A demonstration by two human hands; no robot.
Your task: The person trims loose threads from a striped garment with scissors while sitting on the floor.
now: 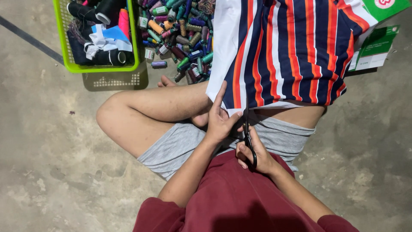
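Head view: right hand (253, 154) closed through the handles of black scissors (247, 129), blades at the lower edge of the striped fabric (283, 51). Left hand (219, 120) pinches that edge just beside the blades. Risk: nicked fingers; slack cloth may skew the cut. Thread spools (180, 34) lie beyond the fabric.

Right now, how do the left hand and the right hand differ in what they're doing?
The left hand lies open, fingers stretched, pinching the near edge of the striped fabric; the right hand is curled through the handles of black scissors. The left sits farther forward, the right nearer the body. Both are bare and meet at the fabric's edge.
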